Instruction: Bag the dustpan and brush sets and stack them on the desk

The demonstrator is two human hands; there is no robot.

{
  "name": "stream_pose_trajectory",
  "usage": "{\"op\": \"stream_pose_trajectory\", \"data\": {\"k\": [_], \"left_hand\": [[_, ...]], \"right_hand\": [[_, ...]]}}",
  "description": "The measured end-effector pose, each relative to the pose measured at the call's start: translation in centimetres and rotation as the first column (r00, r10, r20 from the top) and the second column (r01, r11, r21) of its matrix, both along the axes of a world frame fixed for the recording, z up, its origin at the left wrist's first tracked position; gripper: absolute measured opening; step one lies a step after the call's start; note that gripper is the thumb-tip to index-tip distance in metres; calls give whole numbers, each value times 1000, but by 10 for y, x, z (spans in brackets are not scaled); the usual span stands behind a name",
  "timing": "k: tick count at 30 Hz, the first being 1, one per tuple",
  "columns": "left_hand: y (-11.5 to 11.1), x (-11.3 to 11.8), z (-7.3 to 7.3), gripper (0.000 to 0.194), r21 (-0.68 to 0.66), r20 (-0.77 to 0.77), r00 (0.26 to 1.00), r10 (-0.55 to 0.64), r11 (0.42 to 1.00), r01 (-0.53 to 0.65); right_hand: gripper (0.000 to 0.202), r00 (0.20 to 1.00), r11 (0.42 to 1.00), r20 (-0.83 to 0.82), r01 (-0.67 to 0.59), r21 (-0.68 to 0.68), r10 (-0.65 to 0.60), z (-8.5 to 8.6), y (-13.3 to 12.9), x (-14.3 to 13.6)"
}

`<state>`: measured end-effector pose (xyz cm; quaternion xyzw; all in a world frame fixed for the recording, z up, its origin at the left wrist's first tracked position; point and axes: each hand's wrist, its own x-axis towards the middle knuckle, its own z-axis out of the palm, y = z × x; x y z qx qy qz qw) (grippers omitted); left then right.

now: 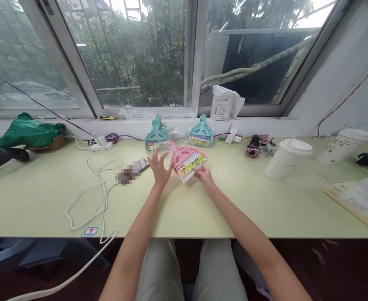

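A pink toy-size dustpan (182, 154) with a small white-bristled brush and a printed label is held tilted above the table, its handle pointing up and left. My right hand (205, 178) grips its lower right edge, thumb over the label. Beside its left edge, my left hand (160, 169) has its fingers spread and curved; whether a fingertip touches the dustpan I cannot tell. Behind stand a stack of teal dustpans (157, 130) in clear wrapping and, to the right, a second teal group (202, 128) with similar labels.
A phone (143, 164) and white cables (104, 196) lie left on the table (190, 217). A power strip (101, 145) and green bag (27, 130) sit farther back. Rightward are a bundled cord (253, 149), white lidded cups (289, 159) and a tissue pack (356, 205).
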<state>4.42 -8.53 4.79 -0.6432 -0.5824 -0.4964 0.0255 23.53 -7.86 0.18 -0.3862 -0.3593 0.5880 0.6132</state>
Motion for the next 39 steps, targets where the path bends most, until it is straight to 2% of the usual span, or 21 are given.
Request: {"op": "stream_pose_trajectory", "data": {"k": [2, 3, 4, 6, 8, 10, 13, 16, 18, 22, 27, 31, 32, 33, 34, 36, 37, 38, 39], "left_hand": [[4, -3, 0, 60, -4, 212, 974, 76, 997, -76], [8, -6, 0, 64, -32, 341, 936, 82, 997, -76], [12, -9, -1, 63, -68, 472, 880, 52, 997, -22], [23, -14, -5, 57, -121, 698, 711, -87, 964, 237], [30, -15, -9, 56, -102, 833, 508, -221, 840, 533], [32, -11, -14, 57, -73, 875, 380, -299, 695, 715], [25, 1, -20, 60, -77, 877, 312, -365, 535, 841], [17, 11, -21, 60, -106, 884, 291, -366, 450, 887], [14, 15, -20, 59, -86, 894, 263, -362, 437, 895], [12, 19, -16, 63, -14, 901, 216, -376, 472, 881], [3, 24, -11, 79, -26, 858, 290, -424, 528, 849], [-2, 32, -12, 81, -90, 833, 345, -433, 509, 856], [-2, 33, -13, 83, -112, 822, 378, -425, 531, 840], [-2, 34, -13, 85, -137, 803, 435, -406, 586, 799], [-2, 35, -13, 88, -154, 769, 516, -378, 673, 723], [-2, 33, -12, 89, -120, 634, 716, -292, 877, 464], [-3, 31, -10, 86, -63, 532, 813, -237, 946, 317], [-4, 28, -8, 79, 7, 414, 892, -182, 980, 197], [-5, 26, -6, 69, 70, 286, 949, -135, 990, 119]], "right_hand": [[27, 1000, 1000, -3, 8, 19, -8, 0, -2, -3], [29, 1000, 999, -4, 10, 32, -9, 1, -3, -3], [30, 1000, 999, -7, 9, 44, -9, 2, -4, -4], [32, 1000, 998, -17, 7, 60, -6, 4, -6, -4], [33, 1000, 998, -17, -1, 62, 2, 6, -7, -5], [34, 1000, 998, -8, -5, 63, 5, 8, -8, -5], [37, 1000, 996, 0, 19, 84, -19, 9, -8, -6], [40, 998, 991, -5, 68, 113, -68, 9, -7, -6], [41, 996, 989, -9, 94, 116, -94, 9, -7, -7], [38, 995, 990, -21, 103, 94, -101, 8, -7, -9], [40, 992, 986, -58, 120, 114, -114, 7, -8, -12], [41, 985, 978, -52, 172, 116, -167, 7, -10, -11], [42, 983, 976, -52, 183, 120, -177, 7, -10, -11], [43, 981, 973, -55, 192, 126, -186, 7, -9, -10], [44, 980, 971, -59, 199, 134, -192, 8, -9, -8], [45, 979, 968, -52, 204, 146, -199, 10, -8, -6], [45, 980, 968, -39, 199, 151, -195, 11, -8, -5], [44, 983, 970, -19, 186, 155, -185, 12, -7, -4], [43, 986, 973, 5, 165, 159, -168, 13, -8, -4]]}}
